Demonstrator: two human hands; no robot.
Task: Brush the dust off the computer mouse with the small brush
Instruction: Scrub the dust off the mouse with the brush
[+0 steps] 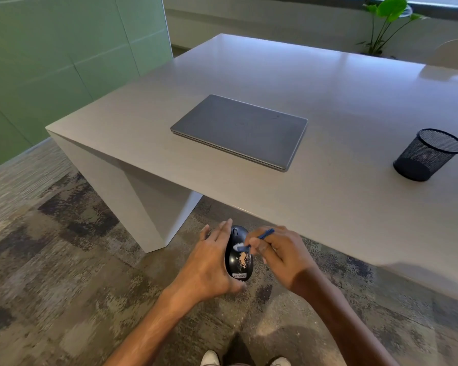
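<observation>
A black computer mouse (239,261) with a worn, pale patch on its back and a label at its near end is held in the air in front of the desk. My left hand (209,262) grips it along its left side, fingers stretched forward. My right hand (280,256) pinches a small blue brush (259,237), whose white bristles rest on the mouse's back just behind the scroll wheel. The brush handle points up and to the right.
A grey desk (328,207) stands ahead, its near edge just beyond my hands. On it lie a closed grey laptop (239,130) and a black mesh pen cup (428,154) at the right. A plant (386,19) stands behind; patterned carpet lies below.
</observation>
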